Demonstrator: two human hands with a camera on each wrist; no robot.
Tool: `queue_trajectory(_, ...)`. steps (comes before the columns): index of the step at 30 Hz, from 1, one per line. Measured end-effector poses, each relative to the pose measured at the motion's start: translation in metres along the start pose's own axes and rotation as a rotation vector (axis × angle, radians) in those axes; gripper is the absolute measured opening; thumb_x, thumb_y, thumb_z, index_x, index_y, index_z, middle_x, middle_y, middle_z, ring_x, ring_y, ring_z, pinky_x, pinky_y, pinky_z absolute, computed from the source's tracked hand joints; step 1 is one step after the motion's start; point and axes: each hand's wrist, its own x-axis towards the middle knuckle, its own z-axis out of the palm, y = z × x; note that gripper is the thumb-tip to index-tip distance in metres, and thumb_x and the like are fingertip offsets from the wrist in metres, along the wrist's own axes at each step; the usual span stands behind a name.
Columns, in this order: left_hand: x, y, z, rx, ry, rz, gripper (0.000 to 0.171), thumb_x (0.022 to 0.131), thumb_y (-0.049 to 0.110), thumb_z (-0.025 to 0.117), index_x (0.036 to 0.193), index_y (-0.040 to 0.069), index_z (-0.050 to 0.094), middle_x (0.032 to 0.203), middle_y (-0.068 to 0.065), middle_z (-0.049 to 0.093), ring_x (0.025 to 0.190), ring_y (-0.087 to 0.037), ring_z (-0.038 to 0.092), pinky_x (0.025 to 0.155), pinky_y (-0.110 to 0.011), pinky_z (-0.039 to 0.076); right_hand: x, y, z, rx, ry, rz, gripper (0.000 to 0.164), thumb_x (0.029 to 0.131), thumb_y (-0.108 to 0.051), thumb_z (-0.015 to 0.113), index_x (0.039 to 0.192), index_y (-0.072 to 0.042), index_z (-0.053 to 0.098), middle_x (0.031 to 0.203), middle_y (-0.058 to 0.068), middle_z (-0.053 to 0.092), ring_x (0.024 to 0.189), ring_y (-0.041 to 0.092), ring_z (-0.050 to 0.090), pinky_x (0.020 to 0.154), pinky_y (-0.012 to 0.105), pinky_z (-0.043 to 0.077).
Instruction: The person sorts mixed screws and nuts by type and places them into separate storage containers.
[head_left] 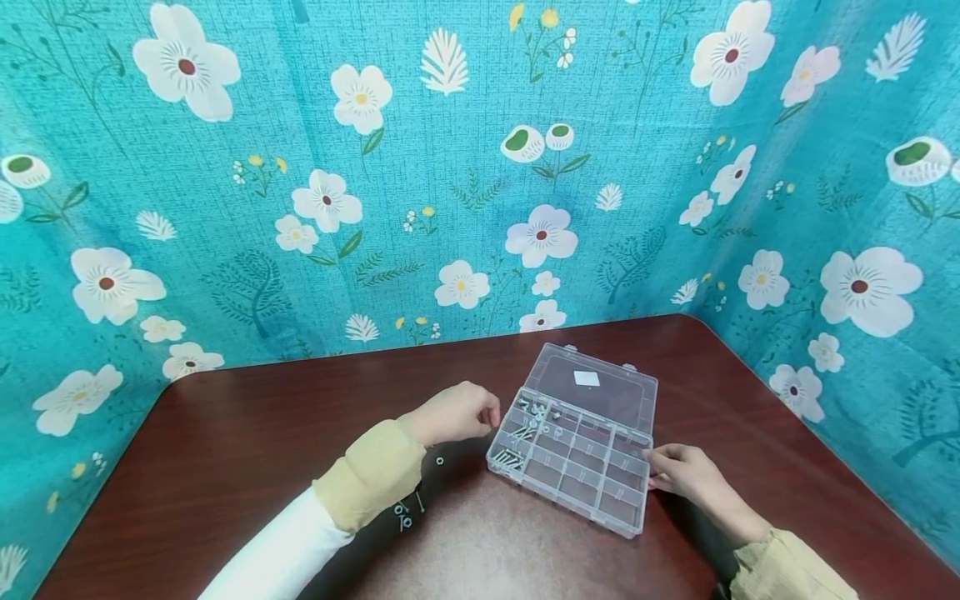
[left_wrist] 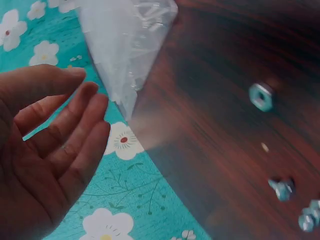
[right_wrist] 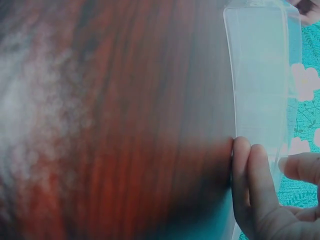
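A clear plastic compartment box (head_left: 551, 495) lies on the table with its lid (head_left: 618, 400) folded back. Bolts (head_left: 509, 458) fill the near-left compartment, with more small hardware (head_left: 534, 408) in the compartments behind it. At the box's right edge, my right hand (head_left: 681, 473) grips the side wall between thumb and fingers; the right wrist view shows the fingers (right_wrist: 257, 175) against the plastic. My left hand (head_left: 461, 412) hovers beside the box's left edge. In the left wrist view its fingers (left_wrist: 85, 135) are loosely bent, with nothing between them and the thumb.
Left of the box, a single nut (head_left: 440, 460) lies on the dark wooden table (head_left: 300, 433). Several loose nuts and bolts (head_left: 403, 515) are nearer, beside the left forearm. A floral turquoise cloth (head_left: 405, 208) hangs behind the table and along its right side.
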Motion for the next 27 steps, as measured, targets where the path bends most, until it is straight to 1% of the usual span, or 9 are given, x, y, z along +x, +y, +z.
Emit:
queue_trajectory(7, -0.014, -0.007, 0.012, 0.262, 0.011, 0.014, 0.009, 0.075, 0.005, 0.068, 0.076, 0.013, 0.068, 0.067, 0.007, 0.057, 0.062, -0.01, 0.048, 0.06, -0.021, 0.046, -0.001, 0.001, -0.001, 0.019, -0.011, -0.014, 0.038, 0.092, -0.012, 0.049, 0.103, 0.024, 0.047, 0.078, 0.006, 0.059, 0.065, 0.009, 0.058, 0.062, 0.025, 0.052)
queue_trajectory(9, -0.018, -0.009, 0.015, 0.319, 0.02, 0.025, 0.009, 0.074, 0.004, 0.069, 0.073, 0.014, 0.068, 0.066, 0.006, 0.057, 0.061, -0.01, 0.048, 0.06, -0.022, 0.046, -0.001, 0.0, -0.001, 0.016, -0.009, -0.012, 0.038, 0.092, -0.012, 0.049, 0.103, 0.024, 0.047, 0.078, 0.006, 0.059, 0.065, 0.009, 0.058, 0.063, 0.025, 0.052)
queue_trajectory(11, -0.022, -0.011, 0.017, 0.355, 0.026, 0.033, 0.01, 0.072, 0.004, 0.07, 0.071, 0.014, 0.067, 0.065, 0.005, 0.056, 0.06, -0.011, 0.047, 0.059, -0.022, 0.046, -0.002, 0.0, -0.001, 0.01, -0.008, -0.013, 0.038, 0.092, -0.012, 0.049, 0.104, 0.024, 0.047, 0.079, 0.007, 0.059, 0.065, 0.009, 0.058, 0.063, 0.025, 0.052)
queue_trajectory(13, -0.026, -0.013, 0.018, 0.354, 0.025, 0.034, 0.012, 0.072, 0.003, 0.07, 0.069, 0.013, 0.066, 0.064, 0.005, 0.055, 0.059, -0.011, 0.046, 0.058, -0.022, 0.045, -0.001, 0.0, -0.001, 0.006, -0.005, -0.011, 0.038, 0.092, -0.013, 0.049, 0.103, 0.024, 0.047, 0.079, 0.007, 0.06, 0.065, 0.01, 0.058, 0.063, 0.025, 0.052)
queue_trajectory(22, -0.039, -0.026, 0.025, 0.252, -0.032, 0.002, 0.018, 0.068, -0.007, 0.065, 0.064, 0.009, 0.059, 0.062, 0.002, 0.051, 0.057, -0.011, 0.04, 0.053, -0.021, 0.039, -0.002, 0.001, -0.001, -0.007, -0.007, -0.015, 0.037, 0.092, -0.013, 0.049, 0.102, 0.023, 0.049, 0.078, 0.007, 0.06, 0.065, 0.01, 0.059, 0.062, 0.025, 0.052)
queue_trajectory(27, -0.04, -0.03, 0.03, 0.225, -0.026, 0.013, 0.019, 0.067, -0.009, 0.065, 0.064, 0.009, 0.059, 0.062, 0.003, 0.05, 0.057, -0.011, 0.04, 0.054, -0.02, 0.04, -0.001, 0.001, -0.001, -0.004, -0.006, -0.017, 0.037, 0.092, -0.013, 0.049, 0.102, 0.023, 0.048, 0.079, 0.007, 0.06, 0.065, 0.01, 0.059, 0.062, 0.026, 0.052)
